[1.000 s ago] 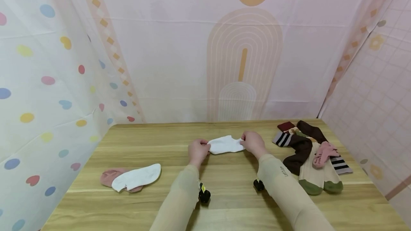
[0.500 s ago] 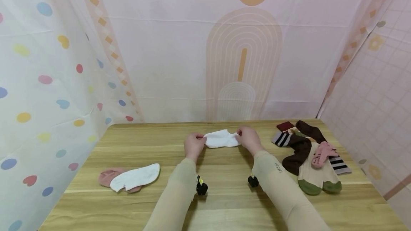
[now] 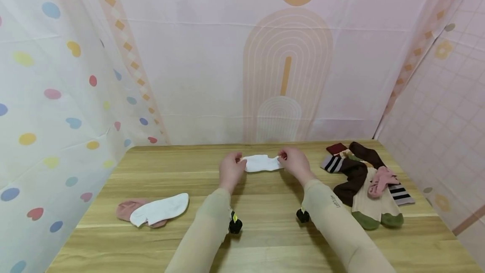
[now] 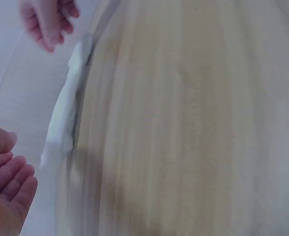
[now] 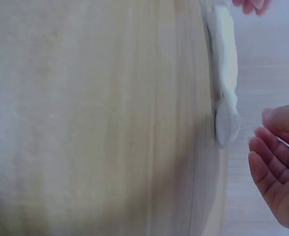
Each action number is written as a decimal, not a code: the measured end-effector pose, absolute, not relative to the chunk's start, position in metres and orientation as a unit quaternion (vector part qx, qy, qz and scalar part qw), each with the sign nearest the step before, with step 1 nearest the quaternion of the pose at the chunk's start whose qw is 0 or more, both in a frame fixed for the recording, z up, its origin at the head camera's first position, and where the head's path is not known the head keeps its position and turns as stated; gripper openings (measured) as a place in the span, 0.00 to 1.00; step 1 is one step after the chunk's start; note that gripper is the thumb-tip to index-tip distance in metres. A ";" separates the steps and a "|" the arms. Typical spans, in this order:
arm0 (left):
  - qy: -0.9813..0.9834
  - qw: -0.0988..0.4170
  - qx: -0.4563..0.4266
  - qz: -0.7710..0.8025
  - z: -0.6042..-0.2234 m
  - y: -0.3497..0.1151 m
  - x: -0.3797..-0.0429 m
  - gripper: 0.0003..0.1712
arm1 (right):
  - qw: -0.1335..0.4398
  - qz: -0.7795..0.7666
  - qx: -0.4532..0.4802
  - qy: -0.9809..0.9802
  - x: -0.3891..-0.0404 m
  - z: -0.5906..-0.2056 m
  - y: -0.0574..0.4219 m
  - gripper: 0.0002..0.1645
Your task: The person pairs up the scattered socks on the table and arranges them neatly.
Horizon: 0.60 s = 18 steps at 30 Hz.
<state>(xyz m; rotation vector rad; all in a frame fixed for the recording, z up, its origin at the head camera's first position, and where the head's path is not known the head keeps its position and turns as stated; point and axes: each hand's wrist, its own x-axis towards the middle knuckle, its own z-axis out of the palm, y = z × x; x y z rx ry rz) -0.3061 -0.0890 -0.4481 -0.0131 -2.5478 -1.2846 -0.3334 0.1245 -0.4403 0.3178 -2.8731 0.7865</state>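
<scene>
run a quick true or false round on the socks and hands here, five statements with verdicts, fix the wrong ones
1. A white ankle sock is between the left hand and the right hand. True.
2. A second white ankle sock lies beneath a dusty-pink sock. False: it lies on top of it.
3. The beige socks have green toes. True.
4. The small pink sock lies under the beige socks. False: it lies over them.
5. A dark-brown sock has a striped cuff. True.
</scene>
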 end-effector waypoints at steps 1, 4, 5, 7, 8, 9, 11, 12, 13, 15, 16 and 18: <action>-0.895 0.148 -0.030 -0.420 -0.447 -0.087 -0.305 0.17 | 0.074 0.260 0.116 -0.956 -0.333 -0.440 0.124 0.04; -0.923 0.164 -0.112 -0.330 -0.447 -0.083 -0.300 0.16 | 0.081 0.253 0.146 -0.953 -0.330 -0.442 0.122 0.04; -0.928 0.169 -0.139 -0.301 -0.447 -0.082 -0.299 0.16 | 0.083 0.251 0.153 -0.952 -0.329 -0.443 0.121 0.04; -0.934 0.176 -0.182 -0.252 -0.447 -0.079 -0.297 0.14 | 0.089 0.245 0.164 -0.951 -0.327 -0.444 0.120 0.04; -0.936 0.176 -0.201 -0.231 -0.447 -0.078 -0.296 0.10 | 0.092 0.239 0.169 -0.952 -0.326 -0.444 0.120 0.04; -0.937 0.173 -0.217 -0.214 -0.447 -0.078 -0.296 0.07 | 0.093 0.231 0.174 -0.953 -0.325 -0.445 0.119 0.04; -0.939 0.163 -0.240 -0.187 -0.446 -0.076 -0.294 0.03 | 0.092 0.215 0.182 -0.955 -0.323 -0.445 0.118 0.04; -0.940 0.156 -0.246 -0.176 -0.447 -0.076 -0.294 0.07 | 0.089 0.208 0.185 -0.956 -0.322 -0.446 0.118 0.04; -0.943 0.146 -0.249 -0.167 -0.447 -0.076 -0.293 0.11 | 0.086 0.202 0.187 -0.957 -0.321 -0.446 0.117 0.04; -0.948 0.128 -0.249 -0.153 -0.447 -0.075 -0.292 0.16 | 0.080 0.195 0.188 -0.959 -0.319 -0.447 0.116 0.05; -0.950 0.120 -0.246 -0.150 -0.448 -0.075 -0.292 0.17 | 0.078 0.192 0.189 -0.960 -0.319 -0.447 0.116 0.05; -0.954 0.109 -0.240 -0.141 -0.449 -0.075 -0.291 0.19 | 0.073 0.187 0.189 -0.961 -0.318 -0.448 0.115 0.05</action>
